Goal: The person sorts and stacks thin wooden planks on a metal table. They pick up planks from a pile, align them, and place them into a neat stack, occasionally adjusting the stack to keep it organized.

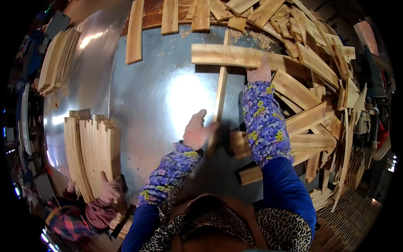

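Observation:
My right hand point(260, 72) grips the near edge of a pale wooden board point(222, 54), which lies crosswise toward the far side of the metal table point(147, 105). A narrow wooden strip point(220, 94) runs lengthwise and passes beneath that board. My left hand point(197, 131) is open beside the strip, fingers apart. Its thumb reaches over the strip, but whether it touches cannot be told. Flowered sleeve covers are on both my forearms.
A large jumbled heap of boards point(310, 113) covers the right side. Several boards point(170, 17) lie along the far edge near wood shavings point(258, 41). At the left are stacked boards point(94, 143) and a farther stack point(56, 61). A co-worker's gloved hand point(112, 188) touches the nearer stack.

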`<state>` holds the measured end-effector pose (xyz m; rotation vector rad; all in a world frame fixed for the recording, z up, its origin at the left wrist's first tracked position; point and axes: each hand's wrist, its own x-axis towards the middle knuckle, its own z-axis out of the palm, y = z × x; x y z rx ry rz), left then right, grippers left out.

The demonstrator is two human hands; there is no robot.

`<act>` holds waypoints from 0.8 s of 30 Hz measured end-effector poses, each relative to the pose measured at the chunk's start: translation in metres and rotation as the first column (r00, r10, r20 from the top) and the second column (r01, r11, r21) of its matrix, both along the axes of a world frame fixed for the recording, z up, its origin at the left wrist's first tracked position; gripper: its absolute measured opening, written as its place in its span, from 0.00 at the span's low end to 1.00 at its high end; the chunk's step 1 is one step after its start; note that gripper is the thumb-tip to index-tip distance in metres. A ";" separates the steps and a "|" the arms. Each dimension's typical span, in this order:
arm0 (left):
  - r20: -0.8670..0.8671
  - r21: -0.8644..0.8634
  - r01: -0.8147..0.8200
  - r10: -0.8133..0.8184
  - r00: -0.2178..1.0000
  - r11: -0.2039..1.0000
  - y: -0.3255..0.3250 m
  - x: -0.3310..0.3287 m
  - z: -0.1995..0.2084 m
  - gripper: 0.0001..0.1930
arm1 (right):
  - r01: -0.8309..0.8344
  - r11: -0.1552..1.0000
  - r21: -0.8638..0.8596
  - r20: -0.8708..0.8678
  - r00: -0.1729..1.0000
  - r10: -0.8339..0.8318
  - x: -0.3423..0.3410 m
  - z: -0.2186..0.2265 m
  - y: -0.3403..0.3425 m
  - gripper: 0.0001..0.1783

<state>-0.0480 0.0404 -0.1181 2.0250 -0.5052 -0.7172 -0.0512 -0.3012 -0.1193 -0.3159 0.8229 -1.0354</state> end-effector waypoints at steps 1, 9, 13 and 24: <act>-0.047 -0.045 0.053 -0.055 0.997 0.998 -0.002 -0.010 0.007 0.22 | 0.006 0.999 0.047 -0.030 1.000 -0.004 0.000 0.005 0.007 0.23; -0.760 -0.330 -0.332 -0.040 0.649 0.884 0.048 -0.009 0.023 0.28 | -0.719 0.677 -0.160 -0.353 0.682 0.641 -0.088 0.106 0.128 0.30; -0.817 -0.039 -0.561 0.297 0.495 0.827 0.109 -0.020 0.030 0.24 | -0.838 0.545 -0.009 -0.687 0.401 0.605 -0.122 0.058 0.160 0.31; -0.838 -0.462 -0.819 -0.469 0.278 0.340 0.320 -0.060 -0.009 0.60 | -0.950 0.249 0.186 -0.935 -0.093 0.342 -0.073 -0.020 0.367 0.45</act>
